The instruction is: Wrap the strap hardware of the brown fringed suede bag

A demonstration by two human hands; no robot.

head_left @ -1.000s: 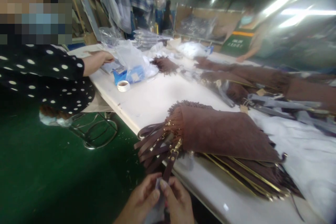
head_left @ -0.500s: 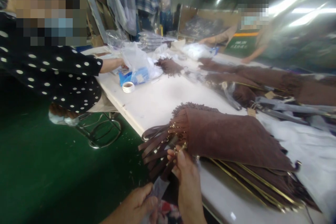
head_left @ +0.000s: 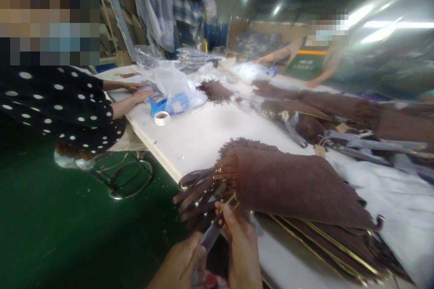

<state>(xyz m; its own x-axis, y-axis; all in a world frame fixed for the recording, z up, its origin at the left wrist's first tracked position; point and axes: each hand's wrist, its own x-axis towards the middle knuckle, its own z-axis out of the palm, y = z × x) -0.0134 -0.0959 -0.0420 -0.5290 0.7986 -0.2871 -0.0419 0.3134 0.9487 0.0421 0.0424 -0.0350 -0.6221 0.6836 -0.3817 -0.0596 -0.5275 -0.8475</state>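
A stack of brown suede-like bags (head_left: 291,180) with fringe and gold zips lies at the near edge of the table. Brown straps (head_left: 195,198) hang from its left end over the edge. Beside them, my right hand (head_left: 239,232) is closed on a strap end near a gold clasp (head_left: 232,201). Lower and to the left, my left hand (head_left: 185,257) is closed around the same strap, where a clear plastic sleeve (head_left: 210,236) wraps it. The fingertips of my left hand are partly hidden.
On the white table (head_left: 203,137) stand a tape roll (head_left: 162,118) and a blue-and-clear plastic bag (head_left: 176,101). More brown bags (head_left: 346,106) lie along the far right. A person in polka-dot sleeves (head_left: 68,104) works at the left; another person (head_left: 307,61) stands across.
My hands have shifted slightly, and the gold clasp now shows more clearly above my right fingers. The person at the left now has both hands flat on the table. The view has tilted a little.
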